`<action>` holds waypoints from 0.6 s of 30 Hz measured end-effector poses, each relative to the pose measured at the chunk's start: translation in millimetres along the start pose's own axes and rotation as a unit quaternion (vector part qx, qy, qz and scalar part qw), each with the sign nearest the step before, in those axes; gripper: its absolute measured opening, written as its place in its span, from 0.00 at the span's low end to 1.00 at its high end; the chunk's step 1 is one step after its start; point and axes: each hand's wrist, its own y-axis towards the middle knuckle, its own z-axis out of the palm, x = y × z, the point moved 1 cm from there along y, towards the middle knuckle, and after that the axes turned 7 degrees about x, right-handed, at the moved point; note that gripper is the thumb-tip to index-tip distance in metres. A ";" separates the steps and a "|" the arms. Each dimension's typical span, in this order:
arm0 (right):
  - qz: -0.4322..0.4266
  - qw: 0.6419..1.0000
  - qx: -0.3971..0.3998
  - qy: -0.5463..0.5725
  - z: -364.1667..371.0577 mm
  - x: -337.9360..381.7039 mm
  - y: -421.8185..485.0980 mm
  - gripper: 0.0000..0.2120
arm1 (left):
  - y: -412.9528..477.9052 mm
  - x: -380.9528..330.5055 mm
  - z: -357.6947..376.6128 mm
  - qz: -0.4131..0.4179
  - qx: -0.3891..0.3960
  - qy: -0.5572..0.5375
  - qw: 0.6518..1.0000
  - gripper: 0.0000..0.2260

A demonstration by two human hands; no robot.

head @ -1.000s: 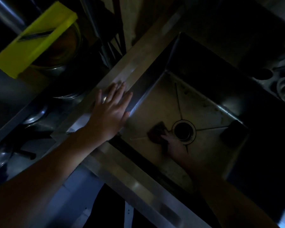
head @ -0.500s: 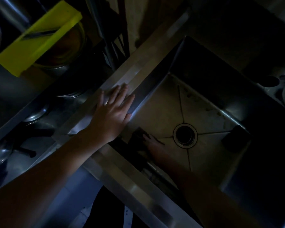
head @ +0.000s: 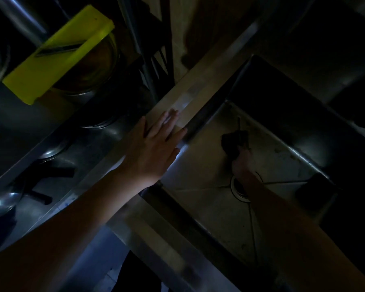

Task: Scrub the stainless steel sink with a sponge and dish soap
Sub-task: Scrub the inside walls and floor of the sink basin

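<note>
A dark sponge (head: 234,142) is pressed to the floor of the sink (head: 200,207), beyond the drain (head: 239,189) and toward the far corner. It is gripped by the curled fingers of the right hand (head: 241,164), which lies just nearer than it. The left hand (head: 154,152) is laid flat, fingers spread, on the sink's left rim.

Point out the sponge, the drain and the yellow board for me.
sponge (head: 233,142), head view, on its dark middle, just beyond the right hand's fingers.
drain (head: 238,190), head view, on the visible bit of its metal ring beside the forearm.
yellow board (head: 51,60), head view, on its flat top face.
</note>
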 end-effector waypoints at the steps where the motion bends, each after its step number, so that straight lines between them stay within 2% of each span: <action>1: -0.013 1.000 0.004 -0.026 4.8 7.0 -6.9 0.29 | 0.7 -0.2 -0.8 -0.001 0.001 -0.006 1.000 0.25; 4: -0.116 0.989 0.055 -0.079 29.9 31.4 -40.6 0.30 | 2.0 -1.4 -3.3 0.005 -0.015 -0.054 0.998 0.23; 6: -0.182 0.969 0.116 -0.118 54.0 43.1 -64.5 0.26 | 2.6 -3.3 -3.7 0.019 -0.039 -0.083 0.996 0.21; 10: -0.228 0.938 0.187 -0.182 86.0 47.6 -94.4 0.22 | 6.3 -5.9 -2.4 0.039 -0.081 -0.103 0.991 0.18; 15: -0.247 0.949 0.140 -0.135 80.0 47.5 -78.2 0.20 | 21.3 -3.2 -3.5 0.037 -0.088 -0.104 0.990 0.20; 18: -0.192 0.973 0.070 -0.108 68.6 57.6 -46.7 0.19 | 35.3 -1.3 -8.9 0.054 -0.097 -0.081 0.990 0.20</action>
